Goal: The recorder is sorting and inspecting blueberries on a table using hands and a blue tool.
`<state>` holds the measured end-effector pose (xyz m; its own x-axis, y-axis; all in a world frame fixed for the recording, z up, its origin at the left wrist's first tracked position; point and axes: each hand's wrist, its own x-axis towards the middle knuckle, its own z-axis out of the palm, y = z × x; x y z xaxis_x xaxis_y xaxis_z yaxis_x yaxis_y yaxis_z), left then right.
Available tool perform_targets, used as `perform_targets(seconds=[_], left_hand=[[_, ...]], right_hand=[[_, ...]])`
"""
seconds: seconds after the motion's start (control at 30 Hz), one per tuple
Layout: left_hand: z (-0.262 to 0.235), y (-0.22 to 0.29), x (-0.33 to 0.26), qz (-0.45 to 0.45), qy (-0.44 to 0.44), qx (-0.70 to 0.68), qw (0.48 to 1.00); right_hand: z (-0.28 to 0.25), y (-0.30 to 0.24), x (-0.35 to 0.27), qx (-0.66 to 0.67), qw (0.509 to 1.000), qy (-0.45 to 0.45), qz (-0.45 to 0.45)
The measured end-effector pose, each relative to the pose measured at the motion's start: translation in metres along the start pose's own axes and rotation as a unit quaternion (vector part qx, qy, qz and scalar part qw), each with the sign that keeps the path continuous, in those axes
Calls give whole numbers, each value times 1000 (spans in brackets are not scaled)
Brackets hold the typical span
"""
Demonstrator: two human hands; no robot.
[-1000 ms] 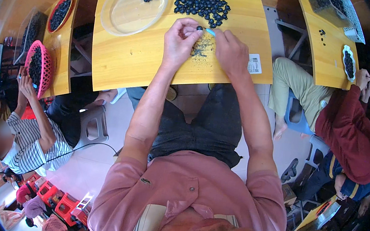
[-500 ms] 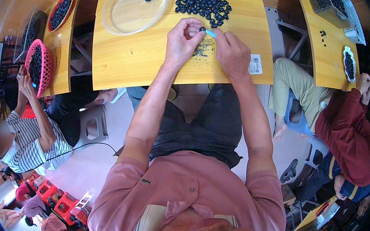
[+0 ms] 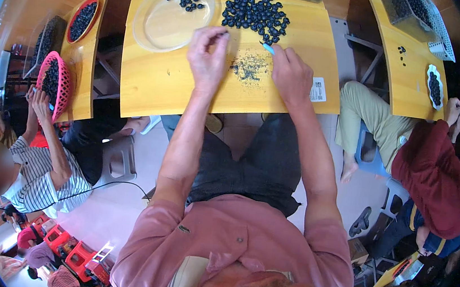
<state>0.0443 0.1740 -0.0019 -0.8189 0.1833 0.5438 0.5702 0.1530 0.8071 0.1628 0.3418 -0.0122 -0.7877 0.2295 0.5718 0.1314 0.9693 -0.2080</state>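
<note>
1. A few black balls (image 3: 189, 4) sit in our clear dish (image 3: 167, 26), seemingly done; the bigger heap (image 3: 253, 13) beyond our hands looks left.
2. Our right hand (image 3: 292, 74) grips a blue tool (image 3: 268, 48); our left hand (image 3: 208, 56) curls its fingers (image 3: 214, 30), holding what, we cannot tell.
3. Dark scraps (image 3: 250, 69) litter our yellow tabletop (image 3: 157, 84); people (image 3: 48, 168) sit on both sides.

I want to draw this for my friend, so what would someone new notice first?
Probably the heap of small, round, black pieces at the far middle of the yellow wooden table. Just nearer, the person's right hand holds a slim, light-blue tool. Off to the left, a bright pink, lattice-sided, plastic-looking basket of dark pieces stands out.
</note>
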Motion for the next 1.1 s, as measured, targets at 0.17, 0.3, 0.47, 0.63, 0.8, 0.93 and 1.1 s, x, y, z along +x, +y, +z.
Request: perform_targets(seconds=[0.17,0.3,0.47,0.63,0.8,0.93,1.1], left_hand=[[-35,-10,52,63,31,154,986],[-26,-12,63,104,-23,225,969],[10,-2,44,90,-161,281,942],[21,-8,38,123,-182,330,918],[17,-3,26,87,-206,277,935],[19,0,21,83,-183,215,956],[22,-5,22,38,-224,206,952]], right_hand=[[1,0,0,11,1000,25,3],[1,0,0,28,999,35,4],[2,2,-2,31,999,36,6],[2,2,-2,37,999,34,7],[1,2,-2,43,998,32,12],[-2,1,-1,37,999,24,10],[0,1,-1,44,998,34,6]])
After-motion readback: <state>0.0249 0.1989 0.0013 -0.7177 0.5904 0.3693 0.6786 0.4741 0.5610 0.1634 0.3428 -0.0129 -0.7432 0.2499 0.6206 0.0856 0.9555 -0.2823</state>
